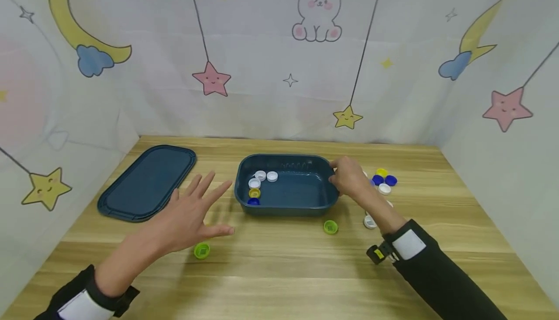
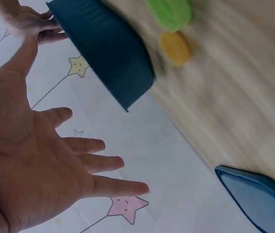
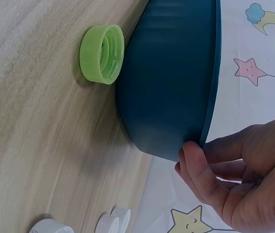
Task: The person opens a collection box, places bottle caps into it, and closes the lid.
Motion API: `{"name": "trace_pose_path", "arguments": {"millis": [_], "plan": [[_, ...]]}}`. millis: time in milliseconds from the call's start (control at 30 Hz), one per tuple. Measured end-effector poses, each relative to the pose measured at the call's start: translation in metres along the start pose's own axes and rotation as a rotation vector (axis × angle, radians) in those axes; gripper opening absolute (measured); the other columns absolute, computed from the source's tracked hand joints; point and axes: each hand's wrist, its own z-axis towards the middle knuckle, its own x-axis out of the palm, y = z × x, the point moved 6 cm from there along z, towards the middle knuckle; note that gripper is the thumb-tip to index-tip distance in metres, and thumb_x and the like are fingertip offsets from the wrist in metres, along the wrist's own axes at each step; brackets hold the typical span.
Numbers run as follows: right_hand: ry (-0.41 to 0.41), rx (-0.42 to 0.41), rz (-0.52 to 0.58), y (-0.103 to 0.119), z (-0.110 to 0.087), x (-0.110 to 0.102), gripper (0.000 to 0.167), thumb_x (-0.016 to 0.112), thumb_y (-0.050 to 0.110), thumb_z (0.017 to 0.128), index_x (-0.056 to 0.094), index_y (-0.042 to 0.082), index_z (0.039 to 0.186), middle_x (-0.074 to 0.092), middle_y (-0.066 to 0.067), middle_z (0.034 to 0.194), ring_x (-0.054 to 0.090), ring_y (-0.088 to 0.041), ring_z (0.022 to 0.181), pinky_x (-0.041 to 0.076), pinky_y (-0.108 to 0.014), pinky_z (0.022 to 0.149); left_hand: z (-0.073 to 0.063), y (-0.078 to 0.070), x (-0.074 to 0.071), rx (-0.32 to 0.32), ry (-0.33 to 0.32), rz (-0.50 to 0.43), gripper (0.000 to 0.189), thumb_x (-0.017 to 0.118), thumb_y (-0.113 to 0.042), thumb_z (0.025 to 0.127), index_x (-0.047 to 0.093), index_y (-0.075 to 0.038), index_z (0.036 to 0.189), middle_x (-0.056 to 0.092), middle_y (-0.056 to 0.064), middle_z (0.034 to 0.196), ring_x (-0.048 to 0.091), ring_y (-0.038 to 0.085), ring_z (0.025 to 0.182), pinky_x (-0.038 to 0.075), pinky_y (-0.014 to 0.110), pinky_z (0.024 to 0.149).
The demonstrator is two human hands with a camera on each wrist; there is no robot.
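A dark blue rectangular container (image 1: 284, 211) sits mid-table, with several white, yellow and blue bottle caps (image 1: 254, 183) inside at its left end. My right hand (image 1: 351, 178) pinches the container's right rim between thumb and fingers, as the right wrist view also shows. My left hand (image 1: 185, 220) is spread in the air left of the container, touching nothing, fingers straight and thumb apart. Below it lies a green bottle cap (image 1: 202, 250), and beside that a yellow cap (image 2: 175, 48) mostly hidden by the hand in the head view. Another green cap (image 3: 101, 54) lies in front of the container.
A flat dark blue lid (image 1: 148, 182) lies at the table's left. Blue, yellow and white caps (image 1: 384, 189) are scattered to the right, some hidden behind my right forearm. A patterned cloth (image 1: 271, 111) hangs behind the wooden table (image 1: 279, 271) and along its sides.
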Motion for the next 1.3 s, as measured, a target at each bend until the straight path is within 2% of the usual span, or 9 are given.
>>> {"name": "trace_pose_path", "arguments": {"millis": [133,200,367,500,633,867,1067,1300], "plan": [[0.001,0.006,-0.003,0.000,0.000,0.001,0.042,0.066,-0.007,0.094,0.060,-0.014,0.135,0.069,-0.035,0.118,0.078,-0.032,0.080,0.060,-0.024,0.051,-0.010,0.008,0.016,-0.001,0.023,-0.023,0.106,0.073,-0.075,0.079,0.033,-0.023,0.163,0.018,0.028,0.170,0.023,0.060,0.151,0.035,0.089,0.097],[0.001,0.009,-0.004,0.000,0.000,0.001,0.042,0.066,-0.007,0.094,0.059,-0.014,0.135,0.069,-0.035,0.119,0.078,-0.032,0.080,0.060,-0.024,0.052,-0.012,0.012,0.024,0.001,0.033,-0.034,0.105,0.074,-0.073,0.080,0.036,-0.021,0.162,0.019,0.030,0.168,0.026,0.062,0.149,0.039,0.086,0.096],[-0.004,0.002,-0.007,0.001,0.000,0.003,0.042,0.066,-0.007,0.094,0.060,-0.014,0.134,0.069,-0.035,0.119,0.078,-0.031,0.079,0.060,-0.024,0.052,-0.013,0.018,0.038,-0.017,0.018,-0.055,0.083,0.080,-0.054,0.086,0.050,-0.016,0.154,0.034,0.034,0.160,0.043,0.059,0.139,0.053,0.071,0.095],[0.003,0.000,-0.010,0.001,0.000,0.004,0.043,0.066,-0.007,0.094,0.058,-0.015,0.136,0.068,-0.035,0.122,0.079,-0.031,0.080,0.060,-0.024,0.053,-0.012,0.015,0.044,-0.018,-0.005,-0.049,0.063,0.085,-0.040,0.086,0.065,-0.016,0.140,0.053,0.029,0.145,0.057,0.049,0.128,0.059,0.061,0.090],[0.001,0.002,-0.007,0.001,0.000,0.004,0.044,0.065,-0.007,0.095,0.057,-0.015,0.137,0.066,-0.036,0.125,0.079,-0.033,0.084,0.061,-0.024,0.053,-0.010,0.012,0.048,0.009,-0.016,-0.020,0.046,0.086,-0.027,0.085,0.073,-0.012,0.127,0.064,0.020,0.125,0.064,0.035,0.111,0.061,0.048,0.083],[0.003,0.006,-0.004,0.002,-0.001,0.003,0.045,0.065,-0.006,0.095,0.056,-0.015,0.138,0.066,-0.036,0.125,0.079,-0.033,0.083,0.061,-0.025,0.053,-0.008,0.015,0.051,0.015,-0.038,-0.042,0.026,0.080,-0.008,0.086,0.075,-0.004,0.111,0.064,0.009,0.100,0.060,0.019,0.087,0.056,0.034,0.072],[0.008,0.016,0.000,0.001,-0.002,0.002,0.046,0.065,-0.006,0.096,0.055,-0.015,0.139,0.066,-0.036,0.125,0.079,-0.032,0.081,0.061,-0.025,0.054,-0.005,0.015,0.052,0.031,-0.029,-0.041,0.014,0.075,-0.001,0.088,0.076,-0.003,0.102,0.064,0.009,0.094,0.062,0.017,0.082,0.057,0.031,0.070],[0.003,0.016,-0.006,0.001,-0.001,0.002,0.045,0.065,-0.006,0.095,0.056,-0.015,0.139,0.066,-0.036,0.124,0.079,-0.031,0.080,0.062,-0.026,0.055,-0.001,0.013,0.047,0.012,-0.007,-0.086,0.014,0.074,0.002,0.089,0.075,0.001,0.103,0.066,0.012,0.097,0.064,0.016,0.083,0.057,0.027,0.067]]}}
